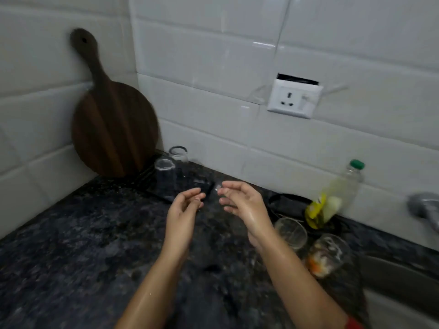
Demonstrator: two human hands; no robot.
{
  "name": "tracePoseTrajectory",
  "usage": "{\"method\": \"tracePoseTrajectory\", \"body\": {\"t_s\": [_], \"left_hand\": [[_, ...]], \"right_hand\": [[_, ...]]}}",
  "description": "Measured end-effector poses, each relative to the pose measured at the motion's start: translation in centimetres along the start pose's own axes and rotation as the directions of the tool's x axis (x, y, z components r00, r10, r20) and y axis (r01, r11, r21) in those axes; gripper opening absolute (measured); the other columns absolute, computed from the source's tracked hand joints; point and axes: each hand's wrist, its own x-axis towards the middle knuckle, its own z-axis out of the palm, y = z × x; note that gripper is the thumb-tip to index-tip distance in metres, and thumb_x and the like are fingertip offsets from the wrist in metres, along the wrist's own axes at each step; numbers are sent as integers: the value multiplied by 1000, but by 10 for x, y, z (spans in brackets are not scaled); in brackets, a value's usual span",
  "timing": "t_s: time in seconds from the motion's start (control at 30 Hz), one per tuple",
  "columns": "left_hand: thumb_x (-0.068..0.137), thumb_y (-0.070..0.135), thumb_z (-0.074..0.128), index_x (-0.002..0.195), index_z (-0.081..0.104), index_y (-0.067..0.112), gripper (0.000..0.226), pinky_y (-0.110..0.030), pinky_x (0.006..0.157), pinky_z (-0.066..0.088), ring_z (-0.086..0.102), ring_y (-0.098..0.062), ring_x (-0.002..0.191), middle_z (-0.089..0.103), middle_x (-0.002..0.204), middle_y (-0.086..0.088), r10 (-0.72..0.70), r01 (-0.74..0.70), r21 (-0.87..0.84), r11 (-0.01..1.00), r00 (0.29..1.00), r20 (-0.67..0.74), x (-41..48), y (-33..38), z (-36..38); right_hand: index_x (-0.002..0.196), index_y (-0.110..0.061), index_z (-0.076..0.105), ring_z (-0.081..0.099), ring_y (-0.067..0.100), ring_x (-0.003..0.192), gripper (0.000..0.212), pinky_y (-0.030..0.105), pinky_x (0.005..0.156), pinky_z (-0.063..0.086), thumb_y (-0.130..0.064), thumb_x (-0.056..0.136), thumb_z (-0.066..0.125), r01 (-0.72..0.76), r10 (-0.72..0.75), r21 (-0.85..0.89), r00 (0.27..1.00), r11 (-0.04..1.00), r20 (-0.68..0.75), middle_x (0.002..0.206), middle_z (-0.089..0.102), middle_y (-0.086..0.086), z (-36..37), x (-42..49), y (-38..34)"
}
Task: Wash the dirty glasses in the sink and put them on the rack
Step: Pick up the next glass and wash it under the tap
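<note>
Two clear glasses stand upside down on a dark rack (164, 194) in the counter's far corner: one nearer (164, 178), one behind it (178, 154). My left hand (184, 208) and my right hand (240, 201) hover just right of the rack, wet, fingers loosely curled and apart, holding nothing. Two dirty glasses stand on the counter by the sink: an empty smeared one (291, 232) and one with orange and white residue (326, 255). The sink (399, 283) shows at the lower right edge.
A round dark wooden board (114, 129) leans in the wall corner behind the rack. A plastic bottle of yellowish liquid with a green cap (337, 195) stands by the wall. A metal tap (425, 208) juts in at the right. A wall socket (294, 98) sits above the dark speckled counter (71, 245).
</note>
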Motion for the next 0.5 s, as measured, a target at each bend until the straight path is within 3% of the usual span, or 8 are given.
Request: {"method": "tracePoseTrajectory", "body": {"t_s": [0.13, 0.3, 0.4, 0.5], "left_hand": [[98, 4, 50, 110, 64, 7, 18, -13, 73, 51, 69, -9, 86, 72, 101, -7, 3, 3, -26, 1000, 979, 204, -54, -18, 62], [98, -1, 48, 103, 64, 7, 19, -17, 70, 52, 67, -22, 86, 71, 94, -11, -79, 93, -25, 995, 935, 346, -102, -55, 107], [98, 1, 48, 106, 64, 5, 18, -13, 67, 51, 67, -19, 83, 71, 93, -9, -174, 179, 23, 984, 904, 389, -120, -68, 125], [99, 3, 48, 109, 64, 7, 19, -11, 67, 50, 68, -11, 80, 72, 95, -7, -232, 216, 85, 973, 880, 415, -131, -73, 138]], "right_hand": [[102, -15, 66, 67, 11, 74, 13, 18, 65, 51, -16, 94, 55, -145, 143, -23, 987, 989, -68, 88, 74, 1, -84, -71, 13], [103, -15, 66, 66, 14, 79, 14, 21, 69, 48, -20, 95, 56, -413, 388, -124, 904, 902, -180, 94, 74, 2, -163, -127, 54], [100, -18, 64, 62, 11, 76, 10, 21, 66, 44, -18, 90, 62, -462, 407, -133, 861, 877, -305, 96, 71, 2, -197, -136, 78], [107, -18, 59, 62, 11, 86, 27, 23, 68, 44, -15, 83, 71, -425, 333, -140, 840, 894, -428, 103, 66, 2, -219, -128, 98]]}}
